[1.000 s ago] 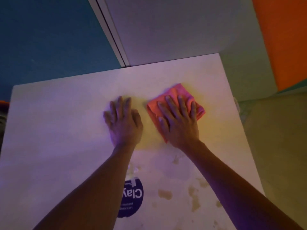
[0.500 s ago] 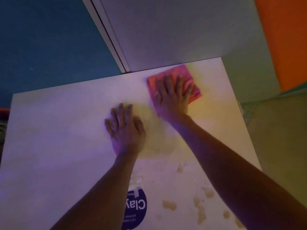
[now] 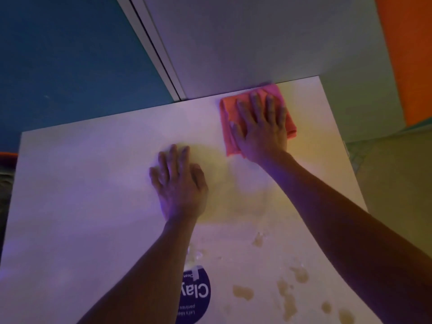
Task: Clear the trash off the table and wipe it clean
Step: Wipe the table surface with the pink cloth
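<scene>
A white table [image 3: 81, 183] fills the view. My right hand [image 3: 260, 127] lies flat with straight fingers on a folded pink-orange cloth [image 3: 228, 127] at the table's far edge, right of centre. My left hand [image 3: 178, 181] rests flat on the bare tabletop near the middle, fingers straight, holding nothing. Several brownish wet stains [image 3: 289, 291] dot the near right part of the table. A faint wet smear [image 3: 247, 199] lies between my two arms.
A round purple sticker with white lettering [image 3: 198, 298] sits on the table's near edge. A white wall panel [image 3: 257, 43] stands just behind the far edge, with a blue surface [image 3: 58, 54] to the left and an orange one [image 3: 409, 54] to the right.
My right hand has pushed the cloth away from me, from beside my left hand up to the table's far edge. My left hand has stayed flat in the same spot.
</scene>
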Tool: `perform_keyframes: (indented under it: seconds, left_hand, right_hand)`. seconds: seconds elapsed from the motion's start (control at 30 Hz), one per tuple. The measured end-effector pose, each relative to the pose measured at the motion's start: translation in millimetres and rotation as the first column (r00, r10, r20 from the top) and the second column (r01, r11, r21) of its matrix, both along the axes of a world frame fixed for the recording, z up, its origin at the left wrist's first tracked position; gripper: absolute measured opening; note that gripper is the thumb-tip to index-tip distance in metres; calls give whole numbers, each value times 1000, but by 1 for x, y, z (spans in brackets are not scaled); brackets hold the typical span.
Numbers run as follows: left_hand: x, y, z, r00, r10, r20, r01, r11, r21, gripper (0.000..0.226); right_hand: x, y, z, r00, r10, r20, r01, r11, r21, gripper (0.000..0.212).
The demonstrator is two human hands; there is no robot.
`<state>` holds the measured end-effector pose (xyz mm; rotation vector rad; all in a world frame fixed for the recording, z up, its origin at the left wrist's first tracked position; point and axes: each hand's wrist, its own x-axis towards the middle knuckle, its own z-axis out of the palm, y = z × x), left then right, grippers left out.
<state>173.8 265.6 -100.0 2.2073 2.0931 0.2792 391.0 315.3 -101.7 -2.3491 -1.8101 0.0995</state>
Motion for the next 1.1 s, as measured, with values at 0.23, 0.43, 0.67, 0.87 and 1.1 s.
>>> perform_keyframes:
  seconds: [0.23, 0.43, 0.67, 0.87, 1.1]
  left_hand:
    - [1, 0, -2, 1000, 12, -19, -12, 1000, 22, 53]
    - [2, 0, -3, 1000, 12, -23, -11, 1000, 23, 54]
    - [1, 2, -6, 1000, 11, 0, -11, 999, 34, 56]
    - [-3, 5, -6, 999, -21, 33, 19, 999, 50, 53]
    - [-25, -3, 0, 970, -203, 136, 191, 977, 99, 49]
  right_hand:
    - [27, -105, -5, 976, -196, 96, 194, 980, 32, 63]
    - [-19, -54, -7, 958, -285, 25, 285, 959, 3, 56]
    - [-99, -116, -1, 997, 72, -8, -72, 997, 42, 60]
    - [-90, -186, 7, 996, 87, 22, -86, 995, -47, 63]
    - [-91, -185, 3, 997, 81, 16, -80, 995, -53, 64]
